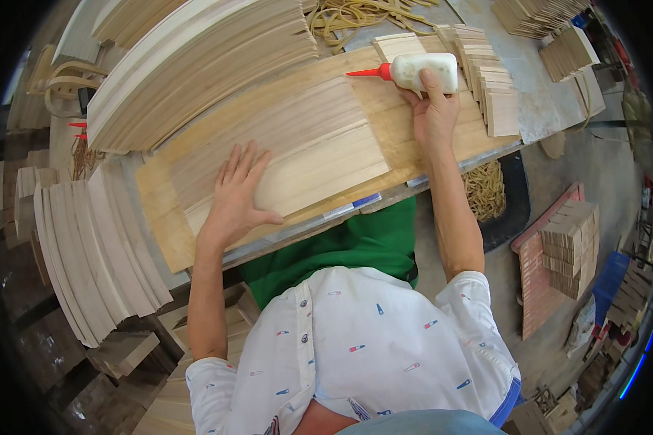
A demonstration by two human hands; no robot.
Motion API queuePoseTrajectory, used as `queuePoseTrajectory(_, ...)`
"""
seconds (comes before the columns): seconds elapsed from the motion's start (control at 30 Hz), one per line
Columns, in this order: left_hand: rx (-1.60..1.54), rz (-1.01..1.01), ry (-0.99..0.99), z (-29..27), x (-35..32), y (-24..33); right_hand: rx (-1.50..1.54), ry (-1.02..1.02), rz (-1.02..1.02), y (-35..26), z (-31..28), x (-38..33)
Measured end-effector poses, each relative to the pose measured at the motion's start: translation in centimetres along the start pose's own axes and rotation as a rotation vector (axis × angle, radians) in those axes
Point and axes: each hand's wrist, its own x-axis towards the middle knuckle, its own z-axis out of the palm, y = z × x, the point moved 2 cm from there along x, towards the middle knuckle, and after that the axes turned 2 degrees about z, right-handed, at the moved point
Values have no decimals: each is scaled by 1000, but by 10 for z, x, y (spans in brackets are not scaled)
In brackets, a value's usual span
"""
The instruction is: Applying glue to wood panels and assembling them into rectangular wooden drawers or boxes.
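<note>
A flat wooden panel (305, 148) with a darker and a paler strip lies on a yellowish plywood board (159, 217). My left hand (238, 192) rests flat near its left end, fingers spread. In my right hand (435, 109) is a white glue bottle (428, 71) with a red pointed nozzle (370, 72). It is held sideways, the nozzle pointing left above the panel's far right corner. Just behind the bottle lies a short pale wood piece (399, 46). Small thin wood slats (490, 80) are stacked in a row to the right.
Long boards (203, 65) stand stacked along the table's far left, and more boards (98, 246) lie at the left. Yellow bands (359, 18) are heaped at the back. Below the table's right side is a black tub (514, 206) of similar bands; wood blocks (569, 246) sit on a red pallet.
</note>
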Motion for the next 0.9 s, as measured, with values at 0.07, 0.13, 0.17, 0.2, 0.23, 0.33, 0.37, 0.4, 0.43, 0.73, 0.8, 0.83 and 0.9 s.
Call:
queuePoseTrajectory(0.07, 3, -4, -8, 0, 0, 0, 3, 1, 5, 3, 2, 1)
queuePoseTrajectory(0.13, 4, -10, -19, -1, 1, 1, -27, 21, -19, 3, 4, 1)
queuePoseTrajectory(0.17, 2, -12, -20, -2, 0, 1, -28, 21, -16, 4, 4, 1)
queuePoseTrajectory(0.2, 0, -15, -22, -2, 0, 1, -17, 16, -11, 5, 4, 2)
queuePoseTrajectory(0.23, -2, -18, -24, -2, 0, 1, -7, 10, -5, 6, 4, 2)
queuePoseTrajectory(0.33, 4, -13, -20, -1, -1, 1, -16, 24, -6, 6, 2, 1)
queuePoseTrajectory(0.37, 1, -14, -20, -1, -1, 0, -18, 23, -4, 5, 2, 0)
queuePoseTrajectory(0.4, -1, -15, -21, -1, -1, 0, -31, 27, -6, 3, 2, -1)
queuePoseTrajectory(0.43, -4, -16, -21, -1, 0, 0, -44, 30, -8, 1, 2, -3)
queuePoseTrajectory(0.73, -39, -6, 12, 1, -1, -3, -104, -15, -4, -14, -10, -19)
queuePoseTrajectory(0.8, -38, -5, 13, 1, -1, -2, -116, -31, 7, -17, -13, -20)
queuePoseTrajectory(0.83, -37, -5, 13, 0, -1, -1, -126, -47, 19, -17, -13, -20)
queuePoseTrajectory(0.9, -34, -8, 8, 0, -1, -1, -87, -36, 12, -15, -10, -18)
